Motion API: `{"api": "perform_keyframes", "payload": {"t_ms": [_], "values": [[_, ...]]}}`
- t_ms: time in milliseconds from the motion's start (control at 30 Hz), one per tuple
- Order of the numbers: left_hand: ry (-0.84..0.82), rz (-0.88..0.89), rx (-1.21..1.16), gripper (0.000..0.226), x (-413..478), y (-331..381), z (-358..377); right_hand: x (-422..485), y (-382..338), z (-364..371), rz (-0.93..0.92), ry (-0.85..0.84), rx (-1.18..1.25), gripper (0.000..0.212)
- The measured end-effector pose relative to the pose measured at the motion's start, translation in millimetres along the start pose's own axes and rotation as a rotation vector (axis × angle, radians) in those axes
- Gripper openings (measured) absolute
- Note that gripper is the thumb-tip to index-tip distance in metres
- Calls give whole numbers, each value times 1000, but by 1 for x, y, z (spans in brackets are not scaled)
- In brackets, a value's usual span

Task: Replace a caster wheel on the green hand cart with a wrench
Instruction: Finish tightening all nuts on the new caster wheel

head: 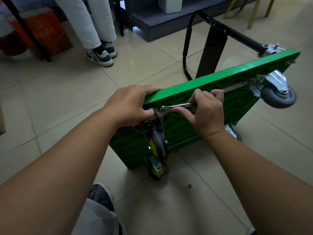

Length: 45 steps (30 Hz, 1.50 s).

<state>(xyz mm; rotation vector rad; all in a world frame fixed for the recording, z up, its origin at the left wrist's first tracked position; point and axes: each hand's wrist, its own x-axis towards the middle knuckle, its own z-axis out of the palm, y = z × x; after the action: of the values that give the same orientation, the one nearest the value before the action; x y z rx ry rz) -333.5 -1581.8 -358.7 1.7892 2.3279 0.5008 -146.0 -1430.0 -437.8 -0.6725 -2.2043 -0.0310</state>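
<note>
The green hand cart (220, 82) stands on its side on the tiled floor, ribbed underside facing me. My left hand (128, 104) grips the cart's upper near corner, fingers curled over the edge. My right hand (205, 111) holds a silver wrench (176, 106) whose head sits on the mounting plate of a caster with a yellow hub (158, 145). A second yellow-hub caster (158, 170) touches the floor below. A grey caster (279, 95) sticks out at the upper right.
The cart's black folded handle (188, 48) lies on the floor behind. A small nut (189, 185) lies on the tiles near my shoe (100, 194). A person in white trousers and sneakers (101, 55) stands at the back left, beside an orange box (42, 33). A dark shelf base (169, 22) is behind.
</note>
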Motion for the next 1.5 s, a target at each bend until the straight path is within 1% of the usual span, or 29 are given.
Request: {"api": "perform_keyframes", "payload": {"t_ms": [167,300,333,433,467,567,800,900,967,1033,1133,1300,1500], "values": [[9,4,-5,64,0,1,-1,1,0,-2,9,-31,-26,58],[4,4,3,64,0,1,0,9,-4,-15,-4,-145,-100,61],[2,3,5,64,0,1,0,11,-3,-24,-27,-138,-119,62],[6,2,2,64,0,-1,1,16,7,-56,-202,39,-137,56],[10,1,1,65,0,-3,1,18,11,-64,-253,40,-156,55],[13,3,10,66,0,-2,1,24,12,-72,-365,-49,-285,54],[12,8,43,68,0,-1,1,75,-18,-63,-686,-125,-625,50],[8,6,45,66,0,1,0,89,-32,-60,-850,-191,-702,49],[9,2,47,65,0,3,-1,97,-38,-59,-920,-197,-737,50],[10,-7,40,60,-1,4,-2,101,-42,-54,-986,-233,-733,44],[4,-30,44,54,-1,6,-3,99,-45,-48,-1012,-276,-721,30],[12,-25,29,57,-3,6,-3,95,-38,-45,-978,-168,-723,44],[7,-25,24,61,-4,6,-7,99,-35,-40,-974,-182,-595,47]]}}
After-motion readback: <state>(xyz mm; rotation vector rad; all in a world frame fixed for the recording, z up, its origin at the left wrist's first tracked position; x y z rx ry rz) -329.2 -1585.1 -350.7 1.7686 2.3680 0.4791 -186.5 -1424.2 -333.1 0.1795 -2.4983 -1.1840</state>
